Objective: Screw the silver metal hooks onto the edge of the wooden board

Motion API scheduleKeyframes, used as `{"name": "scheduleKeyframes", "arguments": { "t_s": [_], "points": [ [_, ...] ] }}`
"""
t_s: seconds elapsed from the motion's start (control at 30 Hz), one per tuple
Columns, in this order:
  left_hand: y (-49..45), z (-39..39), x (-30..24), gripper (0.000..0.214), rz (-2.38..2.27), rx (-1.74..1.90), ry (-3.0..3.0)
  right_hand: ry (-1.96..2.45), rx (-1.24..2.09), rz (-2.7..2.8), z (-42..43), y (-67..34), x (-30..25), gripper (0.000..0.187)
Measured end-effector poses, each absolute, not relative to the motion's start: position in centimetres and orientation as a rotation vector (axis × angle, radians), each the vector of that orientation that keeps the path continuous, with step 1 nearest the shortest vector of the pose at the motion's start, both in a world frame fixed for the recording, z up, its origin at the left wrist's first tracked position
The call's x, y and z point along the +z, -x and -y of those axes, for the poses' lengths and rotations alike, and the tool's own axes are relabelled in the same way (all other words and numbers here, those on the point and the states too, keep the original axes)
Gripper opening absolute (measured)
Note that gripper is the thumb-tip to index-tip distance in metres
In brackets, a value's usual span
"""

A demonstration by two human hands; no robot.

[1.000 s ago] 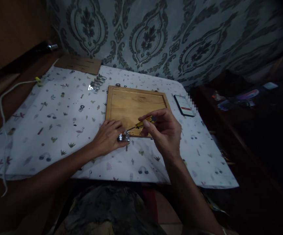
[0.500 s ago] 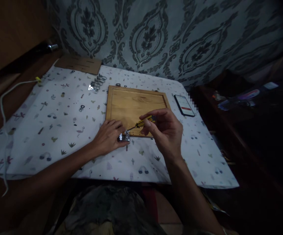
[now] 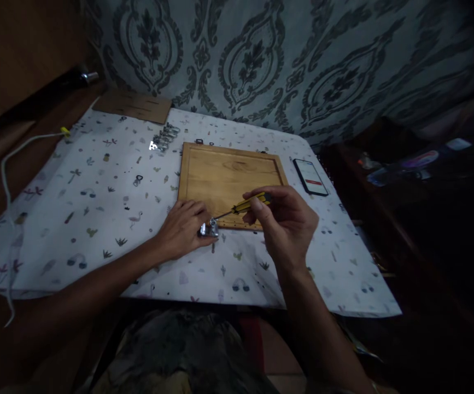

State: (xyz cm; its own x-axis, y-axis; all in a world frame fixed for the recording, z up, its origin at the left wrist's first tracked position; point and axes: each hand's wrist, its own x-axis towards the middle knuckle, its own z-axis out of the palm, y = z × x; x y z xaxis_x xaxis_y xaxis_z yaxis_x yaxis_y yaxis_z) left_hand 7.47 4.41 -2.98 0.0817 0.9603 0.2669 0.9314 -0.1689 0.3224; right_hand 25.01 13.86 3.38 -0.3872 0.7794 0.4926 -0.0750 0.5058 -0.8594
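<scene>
My right hand [image 3: 288,221] grips a yellow and black screwdriver [image 3: 247,205] by its handle, the shaft slanting down to the left. Its tip meets a small shiny metal latch [image 3: 209,229] at the near left edge of a wooden panel [image 3: 228,169]. My left hand [image 3: 185,227] is closed around that latch, thumb below and fingers resting on the panel's corner. The panel lies flat, with a raised border and a row of small dark holes along its near edge. Part of the latch is hidden by my left fingers.
Several metal latches [image 3: 166,137] lie in a cluster beyond the panel, with one small metal piece [image 3: 138,180] nearer. A phone [image 3: 310,177] lies to the right. Cardboard [image 3: 134,106] sits at the back left, and a white cable [image 3: 5,180] runs down the left side.
My right hand has moved slightly right and back along the screwdriver's line, its grip shifting with the handle. The left hand and latch stay in place.
</scene>
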Motion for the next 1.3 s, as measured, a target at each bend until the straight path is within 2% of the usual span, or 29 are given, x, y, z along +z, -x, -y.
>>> {"name": "scheduleKeyframes", "arguments": {
  "t_s": [0.7, 1.03, 1.3],
  "points": [
    [-7.55, -4.45, -3.06, 0.032, -1.986, 0.663, -2.246, 0.667, 1.083, 1.685, -13.91, -25.01, 2.85, 0.038],
    [-7.44, -4.43, -3.1, 0.034, -1.972, 0.629, -2.239, 0.621, 1.065, 1.725, -13.88, -25.11, 2.78, 0.03],
    [-7.42, -4.44, -3.36, 0.036, -1.977, 0.652, -2.254, 0.645, 1.04, 1.708, -13.88, -25.3, 2.59, 0.03]
  ]
}}
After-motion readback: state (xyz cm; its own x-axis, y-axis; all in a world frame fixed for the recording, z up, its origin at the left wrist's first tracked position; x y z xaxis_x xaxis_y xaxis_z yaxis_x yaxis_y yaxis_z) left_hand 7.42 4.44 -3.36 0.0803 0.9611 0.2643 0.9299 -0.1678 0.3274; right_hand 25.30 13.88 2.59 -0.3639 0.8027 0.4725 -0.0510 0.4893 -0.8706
